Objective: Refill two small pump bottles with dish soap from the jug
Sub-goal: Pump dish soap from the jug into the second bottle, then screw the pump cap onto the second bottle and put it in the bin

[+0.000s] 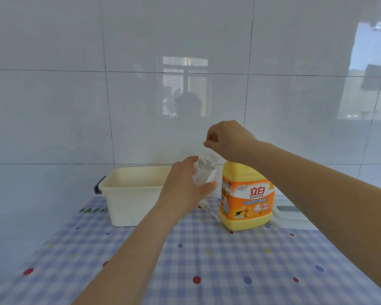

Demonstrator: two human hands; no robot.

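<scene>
Small pump bottle (204,171), uncapped and tilted, is gripped by the left hand (185,188) just left of the yellow jug (246,197), labelled "立白". The right hand (226,138), fingers pinched above the jug's top, may hold something; unclear. A tilted, slippery bottle could drop onto the desk (207,260).

Bottle (204,171) in your left hand's (185,188) grip: clear, smooth plastic, threaded neck
Jug (246,194) just right of your grip: yellow plastic, slightly shiny, with a glossy printed orange label
Tub (130,190) left of your grip: cream plastic, matt, faintly scuffed
Cloth (207,260) below your grip: checked blue-and-white, dotted, smooth with a soft sheen
Wall (185,62) beyond your grip: large white tiles, highly glossy, mirror-like
</scene>
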